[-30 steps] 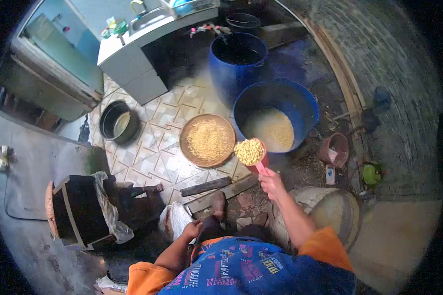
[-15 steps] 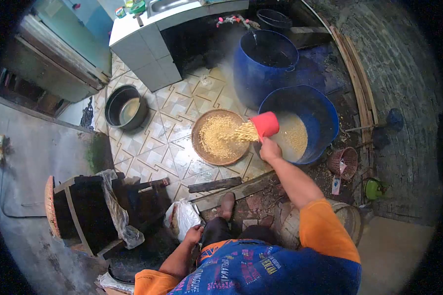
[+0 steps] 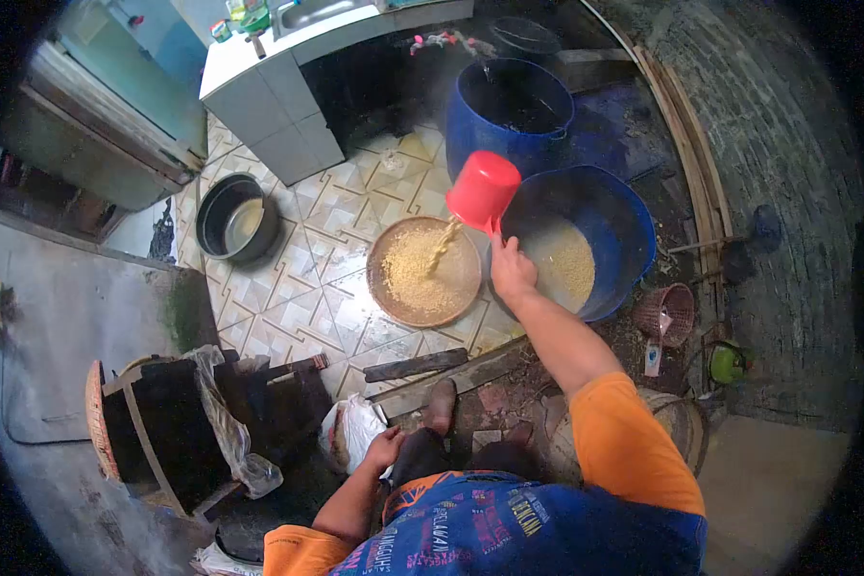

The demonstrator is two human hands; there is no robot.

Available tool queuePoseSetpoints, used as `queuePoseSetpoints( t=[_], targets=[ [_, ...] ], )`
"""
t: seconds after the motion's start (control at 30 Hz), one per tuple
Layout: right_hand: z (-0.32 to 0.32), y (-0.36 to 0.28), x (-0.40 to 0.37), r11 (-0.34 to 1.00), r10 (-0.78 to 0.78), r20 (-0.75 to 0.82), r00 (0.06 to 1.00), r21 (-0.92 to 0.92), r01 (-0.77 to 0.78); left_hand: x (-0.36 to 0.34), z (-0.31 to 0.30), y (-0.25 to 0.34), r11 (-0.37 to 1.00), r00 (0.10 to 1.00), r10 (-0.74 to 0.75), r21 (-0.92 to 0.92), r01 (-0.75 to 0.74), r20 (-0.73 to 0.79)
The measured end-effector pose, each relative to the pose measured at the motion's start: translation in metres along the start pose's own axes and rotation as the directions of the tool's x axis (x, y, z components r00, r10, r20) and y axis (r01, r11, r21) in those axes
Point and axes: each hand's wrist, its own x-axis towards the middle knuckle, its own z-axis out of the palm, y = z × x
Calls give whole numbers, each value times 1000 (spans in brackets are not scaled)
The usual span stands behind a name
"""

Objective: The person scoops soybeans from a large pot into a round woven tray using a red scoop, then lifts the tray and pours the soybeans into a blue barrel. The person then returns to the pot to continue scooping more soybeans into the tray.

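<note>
My right hand (image 3: 514, 270) grips the handle of a red scoop (image 3: 486, 187), which is tipped over with its mouth down and to the left. A thin stream of yellow beans (image 3: 443, 248) falls from it onto the heap in a round woven tray (image 3: 378, 302) on the tiled floor. To the right of the tray stands a wide blue tub (image 3: 627, 226) holding more beans in cloudy liquid. Low at my left side, my left hand (image 3: 384, 448) is closed beside a white sack (image 3: 356, 428); whether it holds anything is too small to tell.
Behind the blue tub is a taller blue barrel (image 3: 514, 125) under a tap. A black basin (image 3: 237, 219) sits on the floor at the left. Wooden planks (image 3: 416, 365) lie before my feet. A red basket (image 3: 664, 315) and a green container (image 3: 728, 365) are at the right.
The red scoop has moved up and left and is tipped further over. The flow of beans from it has thinned to a narrow stream.
</note>
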Motion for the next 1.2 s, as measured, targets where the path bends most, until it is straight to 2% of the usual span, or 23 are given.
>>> queuePoseSetpoints(
  t=[0.07,0.13,0.2,0.27,0.3,0.33,0.37,0.4,0.43,0.47,0.57,0.63,0.7,0.73,0.77,0.83,0.87,0.9,0.97,1.0,1.07,1.17,1.2],
  targets=[
    [-1,5,-6,1000,4,-143,990,-30,-9,-4,2,7,1000,1000,-13,-16,13,13],
    [4,15,-15,1000,0,-154,988,11,2,2,7,-5,994,999,38,103,-39,9],
    [15,28,-30,999,6,-164,986,54,3,0,12,-9,995,1000,21,99,-23,20],
    [32,45,-52,948,-12,-281,960,302,100,-2,17,-7,995,999,5,104,-9,33],
    [43,56,-61,947,12,-287,958,310,81,-5,18,-3,990,999,5,139,-10,35],
    [54,67,-74,677,9,-247,969,714,176,-8,20,2,984,999,5,177,-11,38],
    [62,80,-89,240,-8,-224,975,946,219,-15,21,9,978,999,9,207,-20,51],
    [50,94,-114,236,30,-229,973,948,215,-21,24,19,966,998,35,254,-49,57],
    [16,108,-150,-120,73,-22,997,992,31,-23,28,27,950,996,61,303,-79,67],
    [-7,122,-181,-470,41,173,984,873,-134,-12,31,14,937,994,78,336,-100,77],
    [-6,183,-256,-536,282,98,955,841,72,-1,44,13,852,980,118,490,-184,162],
    [-1,226,-304,-300,555,-26,831,926,229,8,58,11,739,957,198,609,-289,213],
    [20,278,-352,-130,738,-57,672,966,224,24,72,3,638,928,211,676,-369,307],
    [35,305,-370,97,828,-189,528,976,197,44,75,-23,730,919,239,566,-384,315],
    [51,330,-391,305,866,-323,382,946,109,25,97,-3,838,956,124,487,-245,267],
    [80,375,-444,248,941,-177,290,940,-233,17,126,26,483,788,287,628,-610,544],
    [101,393,-469,185,962,-98,256,920,-344,21,138,28,361,735,239,645,-673,634],
    [130,412,-493,144,976,-73,207,924,-354,34,149,31,42,551,190,554,-832,813],
    [185,444,-537,19,949,223,223,666,-746,41,179,25,194,699,64,678,-709,712],
    [219,454,-555,14,939,276,204,565,-825,46,190,21,176,695,42,680,-712,718],
    [286,465,-587,-3,921,361,146,383,-924,55,206,9,471,675,136,552,-688,725],
    [370,463,-630,-25,887,453,85,231,-973,-4,259,42,316,672,170,606,-730,721],
    [391,460,-638,-25,876,477,78,206,-978,-9,269,44,239,721,74,689,-684,689]
  ],
)
